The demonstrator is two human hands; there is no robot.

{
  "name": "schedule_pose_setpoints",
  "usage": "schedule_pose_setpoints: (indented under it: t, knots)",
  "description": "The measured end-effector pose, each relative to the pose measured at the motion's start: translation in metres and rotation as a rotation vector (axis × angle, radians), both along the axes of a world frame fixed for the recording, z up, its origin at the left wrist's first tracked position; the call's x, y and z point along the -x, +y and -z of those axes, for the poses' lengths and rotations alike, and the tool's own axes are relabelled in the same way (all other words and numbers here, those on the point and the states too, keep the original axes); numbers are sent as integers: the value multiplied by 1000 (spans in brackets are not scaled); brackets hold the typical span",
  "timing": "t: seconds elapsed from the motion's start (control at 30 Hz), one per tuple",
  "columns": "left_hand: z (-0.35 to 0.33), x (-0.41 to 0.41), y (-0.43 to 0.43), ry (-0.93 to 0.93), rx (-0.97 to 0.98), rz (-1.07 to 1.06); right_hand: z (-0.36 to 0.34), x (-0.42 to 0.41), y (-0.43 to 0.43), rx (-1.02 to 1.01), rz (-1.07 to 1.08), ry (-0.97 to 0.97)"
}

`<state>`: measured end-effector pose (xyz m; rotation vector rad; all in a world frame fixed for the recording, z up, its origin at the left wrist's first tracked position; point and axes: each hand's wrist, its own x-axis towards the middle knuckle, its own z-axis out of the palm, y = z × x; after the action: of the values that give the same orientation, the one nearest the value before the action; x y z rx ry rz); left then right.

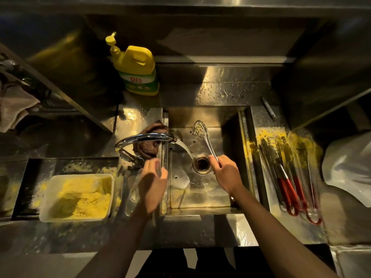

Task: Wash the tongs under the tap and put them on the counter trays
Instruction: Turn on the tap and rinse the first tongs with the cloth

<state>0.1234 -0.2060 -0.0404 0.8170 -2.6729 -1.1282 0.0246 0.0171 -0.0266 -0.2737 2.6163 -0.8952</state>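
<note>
Right hand (227, 174) gripped one pair of tongs (202, 135) over the sink (200, 199); left hand (153, 177) released, holding nothing.

The right hand's fingers curled round the tongs' handle just right of the drain (202, 163), the crumb-coated head pointing toward frame top, beside the water stream (186, 147) from the one tap (144, 136). The left hand, blurred, hovered flat-fingered at the sink's left rim near the tap base. Two red-handled tongs (291, 189) appeared to lie on the tray (297, 227) at right. One yellow detergent bottle (136, 71) stood at upper centre, and one tub of yellow crumb (80, 197) sat at lower left.
</note>
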Motion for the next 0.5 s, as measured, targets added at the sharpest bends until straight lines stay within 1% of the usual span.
schedule_pose_setpoints:
  t: [0.07,0.17,0.27,0.37,0.5]
  knots:
    - [2,32,-5,-44,145,30,-3,-2,5,32,26,-25]
    - [8,72,-24,-259,296,28,-6,-3,9,61,69,-61]
    - [16,86,-36,-431,304,1,-4,-6,16,35,37,-81]
    - [14,88,-34,-485,424,9,-1,-4,21,37,32,-96]
    - [8,88,-31,-545,348,-28,2,-2,25,45,59,-103]
